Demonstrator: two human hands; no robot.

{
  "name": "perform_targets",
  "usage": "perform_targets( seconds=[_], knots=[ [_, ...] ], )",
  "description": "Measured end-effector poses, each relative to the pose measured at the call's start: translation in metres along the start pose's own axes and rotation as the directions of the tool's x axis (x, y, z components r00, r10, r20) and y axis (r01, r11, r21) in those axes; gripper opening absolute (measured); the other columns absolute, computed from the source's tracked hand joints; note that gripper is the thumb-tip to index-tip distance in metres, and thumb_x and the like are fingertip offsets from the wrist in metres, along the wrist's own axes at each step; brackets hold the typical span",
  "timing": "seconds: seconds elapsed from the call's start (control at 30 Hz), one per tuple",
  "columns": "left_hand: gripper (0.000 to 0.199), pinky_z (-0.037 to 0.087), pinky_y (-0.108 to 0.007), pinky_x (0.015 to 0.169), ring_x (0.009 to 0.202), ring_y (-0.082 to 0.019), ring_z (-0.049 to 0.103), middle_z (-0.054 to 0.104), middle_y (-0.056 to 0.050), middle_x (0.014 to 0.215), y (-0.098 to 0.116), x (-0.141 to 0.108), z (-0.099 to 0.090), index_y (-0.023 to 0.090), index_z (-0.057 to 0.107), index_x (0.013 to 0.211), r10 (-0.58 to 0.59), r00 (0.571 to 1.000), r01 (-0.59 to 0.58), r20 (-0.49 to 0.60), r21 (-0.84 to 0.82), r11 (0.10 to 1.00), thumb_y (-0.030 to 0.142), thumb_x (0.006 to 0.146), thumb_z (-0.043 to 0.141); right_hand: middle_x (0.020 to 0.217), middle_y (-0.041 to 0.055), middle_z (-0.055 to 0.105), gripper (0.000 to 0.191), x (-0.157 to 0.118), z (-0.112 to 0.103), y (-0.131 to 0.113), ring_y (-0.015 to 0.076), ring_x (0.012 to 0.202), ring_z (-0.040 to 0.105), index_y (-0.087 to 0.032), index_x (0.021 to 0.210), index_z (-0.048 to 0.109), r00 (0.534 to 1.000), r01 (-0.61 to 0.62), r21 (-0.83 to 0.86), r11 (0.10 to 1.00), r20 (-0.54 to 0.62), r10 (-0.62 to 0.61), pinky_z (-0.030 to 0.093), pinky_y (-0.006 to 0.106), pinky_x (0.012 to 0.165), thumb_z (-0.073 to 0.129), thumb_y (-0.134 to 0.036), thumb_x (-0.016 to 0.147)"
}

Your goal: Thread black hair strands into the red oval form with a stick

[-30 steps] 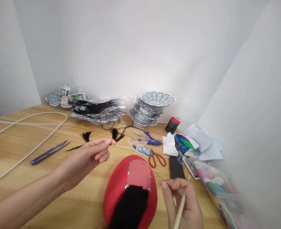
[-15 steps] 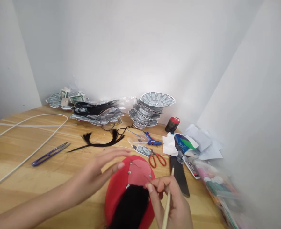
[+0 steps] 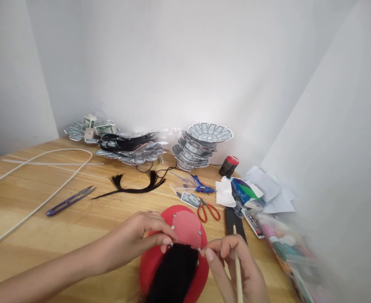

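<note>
A red dome [image 3: 190, 214] with a paler pink patch and several small silvery pins stands at the bottom middle. Black hair [image 3: 174, 273] hangs down its near side from a straight top edge. My left hand [image 3: 138, 237] pinches at that edge's left corner, fingertips touching the dome; what they hold is too small to tell. On the right corner, the thumb and forefinger of my right hand [image 3: 236, 265] are pressed together. A pale wooden stick [image 3: 238, 273] is tucked in the right hand, pointing up. A faint thread-like line runs along the hair's top edge.
Purple thread snips [image 3: 68, 202], a white cord loop [image 3: 59, 185] and a black hair strand [image 3: 131, 190] lie left. Behind stand stacked paper banknote bowls [image 3: 198, 147]. Red-handled pliers [image 3: 202, 212], a blue glue gun [image 3: 202, 187] and a dark flat block [image 3: 232, 223] lie right.
My left hand has come down from hovering open over the dome to a pinch at the hair's left corner. My right hand has shifted slightly right and down with the stick.
</note>
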State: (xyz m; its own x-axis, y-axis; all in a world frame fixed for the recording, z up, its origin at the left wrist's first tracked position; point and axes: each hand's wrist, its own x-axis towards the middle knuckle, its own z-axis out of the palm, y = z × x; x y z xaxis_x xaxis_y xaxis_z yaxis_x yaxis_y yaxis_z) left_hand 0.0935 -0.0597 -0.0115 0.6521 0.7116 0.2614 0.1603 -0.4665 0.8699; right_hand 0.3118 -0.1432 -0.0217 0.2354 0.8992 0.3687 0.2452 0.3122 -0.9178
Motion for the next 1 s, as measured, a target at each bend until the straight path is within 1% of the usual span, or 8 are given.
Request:
perform_targets(
  seconds=[0.1, 0.23, 0.33, 0.53, 0.7, 0.8, 0.9, 1.0],
  knots=[
    [0.02, 0.05, -0.025, 0.074, 0.079, -0.021, 0.069, 0.077, -0.004, 0.083, 0.001, -0.001, -0.004, 0.024, 0.081, 0.093, -0.086, 0.995, 0.087, 0.045, -0.022, 0.996, 0.033, 0.093, 0.063, 0.072, -0.0004, 0.066, 0.025, 0.006, -0.013, 0.012, 0.0143, 0.065, 0.063, -0.024, 0.077, 0.053, 0.999, -0.014, 0.054, 0.998, 0.031, 0.012, 0.051, 0.02, 0.061, 0.074, -0.036, 0.085],
    [0.021, 0.052, -0.024, 0.07, 0.073, -0.02, 0.071, 0.077, -0.002, 0.076, 0.002, -0.003, -0.009, 0.025, 0.082, 0.093, -0.179, 0.978, 0.186, 0.103, -0.069, 0.98, 0.035, 0.093, 0.063, 0.07, -0.003, 0.062, 0.03, 0.008, -0.019, 0.028, 0.014, 0.063, 0.063, -0.025, 0.076, 0.05, 0.992, -0.009, 0.133, 0.991, -0.122, 0.026, 0.052, 0.02, 0.06, 0.076, -0.039, 0.082],
    [0.02, 0.052, -0.024, 0.071, 0.071, -0.02, 0.071, 0.077, -0.001, 0.071, -0.001, -0.002, -0.013, 0.025, 0.082, 0.09, -0.213, 0.974, 0.219, 0.079, -0.073, 0.973, 0.034, 0.091, 0.064, 0.07, -0.004, 0.062, 0.033, 0.009, -0.019, 0.03, 0.0143, 0.063, 0.062, -0.025, 0.075, 0.049, 0.984, -0.041, 0.147, 0.988, -0.167, 0.065, 0.051, 0.022, 0.061, 0.078, -0.04, 0.079],
    [0.021, 0.051, -0.027, 0.076, 0.078, -0.022, 0.071, 0.078, -0.002, 0.074, -0.017, 0.009, -0.037, 0.024, 0.081, 0.08, -0.222, 0.972, 0.223, -0.076, 0.009, 0.975, 0.035, 0.087, 0.065, 0.073, -0.0061, 0.064, 0.033, 0.01, -0.023, 0.01, 0.0129, 0.071, 0.062, -0.025, 0.076, 0.049, 0.953, -0.103, 0.198, 0.975, -0.261, 0.154, 0.046, 0.021, 0.073, 0.079, -0.038, 0.077],
    [0.024, 0.05, -0.028, 0.074, 0.084, -0.027, 0.073, 0.08, -0.004, 0.083, -0.043, 0.015, -0.061, 0.023, 0.079, 0.072, -0.211, 0.939, 0.248, -0.271, 0.112, 0.962, 0.039, 0.085, 0.066, 0.07, -0.0058, 0.066, 0.035, 0.011, -0.026, 0.005, 0.0127, 0.07, 0.063, -0.025, 0.074, 0.05, 0.951, -0.088, 0.215, 0.973, -0.273, 0.147, 0.047, 0.021, 0.073, 0.084, -0.033, 0.072],
    [0.023, 0.052, -0.031, 0.078, 0.089, -0.03, 0.073, 0.081, -0.005, 0.089, -0.054, 0.016, -0.068, 0.024, 0.079, 0.084, -0.179, 0.906, 0.272, -0.384, 0.205, 0.94, 0.041, 0.087, 0.063, 0.068, -0.0074, 0.065, 0.031, 0.01, -0.019, 0.006, 0.0104, 0.069, 0.061, -0.025, 0.075, 0.052, 0.944, -0.044, 0.233, 0.971, -0.308, 0.117, 0.046, 0.019, 0.073, 0.082, -0.032, 0.075],
    [0.027, 0.049, -0.039, 0.091, 0.108, -0.035, 0.068, 0.077, -0.008, 0.116, -0.055, 0.014, -0.069, 0.026, 0.075, 0.107, -0.11, 0.876, 0.299, -0.469, 0.352, 0.887, 0.04, 0.089, 0.06, 0.066, -0.008, 0.064, 0.032, 0.008, -0.012, 0.007, 0.0099, 0.066, 0.062, -0.025, 0.074, 0.053, 0.955, -0.023, 0.24, 0.971, -0.282, 0.093, 0.046, 0.019, 0.07, 0.083, -0.035, 0.075],
    [0.032, 0.039, -0.049, 0.105, 0.127, -0.039, 0.057, 0.063, -0.013, 0.138, -0.05, 0.012, -0.066, 0.024, 0.071, 0.116, -0.014, 0.879, 0.294, -0.476, 0.519, 0.803, 0.036, 0.093, 0.053, 0.069, -0.0073, 0.065, 0.035, 0.005, -0.007, 0.006, 0.0101, 0.068, 0.063, -0.026, 0.077, 0.052, 0.958, -0.033, 0.182, 0.983, -0.274, 0.083, 0.047, 0.019, 0.071, 0.081, -0.044, 0.076]
  ],
)
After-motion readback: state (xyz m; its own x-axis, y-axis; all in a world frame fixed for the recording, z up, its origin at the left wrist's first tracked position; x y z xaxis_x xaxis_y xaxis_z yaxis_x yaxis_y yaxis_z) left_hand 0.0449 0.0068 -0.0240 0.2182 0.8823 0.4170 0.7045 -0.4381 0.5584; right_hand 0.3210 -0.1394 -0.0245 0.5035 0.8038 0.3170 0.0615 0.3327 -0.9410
